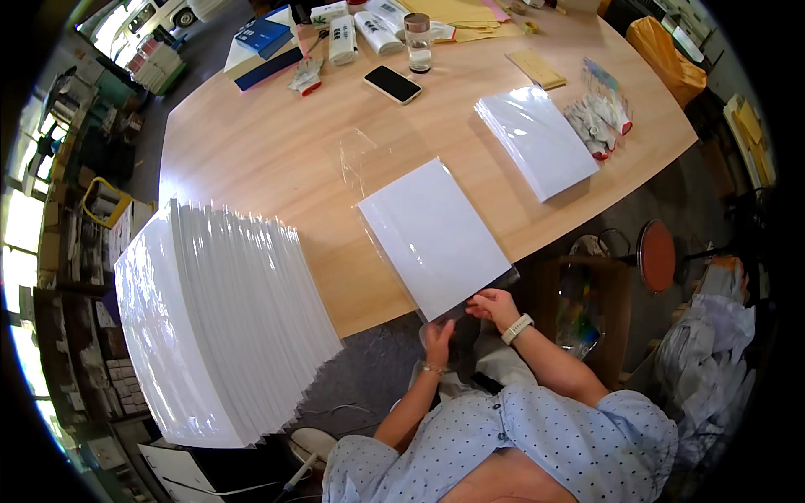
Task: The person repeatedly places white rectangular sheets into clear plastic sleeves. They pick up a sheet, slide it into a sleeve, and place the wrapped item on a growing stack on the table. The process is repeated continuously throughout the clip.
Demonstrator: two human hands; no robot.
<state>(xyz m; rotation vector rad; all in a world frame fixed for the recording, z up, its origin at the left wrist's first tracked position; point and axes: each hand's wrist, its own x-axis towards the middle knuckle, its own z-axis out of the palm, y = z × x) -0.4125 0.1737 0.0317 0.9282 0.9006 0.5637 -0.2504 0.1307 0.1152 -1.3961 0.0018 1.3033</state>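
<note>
A white sheet or thin white pad (436, 230) lies at the near table edge in a clear plastic bag, whose loose film shows past its left side and near end. My left hand (438, 342) is at the near left corner, its fingers closed on the bag's film. Beside it, my right hand (495, 308) pinches the film along the near edge; its fingertips are partly hard to make out. To the left stands a tall leaning stack of white film-wrapped packs (226, 310). A smaller stack of wrapped white packs (538, 142) lies to the right.
A phone (392, 85), a lidded glass (418, 44) and white packets (377, 33) lie farther back. Work gloves (599, 121) rest at the right, another glove (308, 77) at the left. A blue book (265, 38) tops a box. Below the right edge are a carton (616, 318) and a stool (656, 256).
</note>
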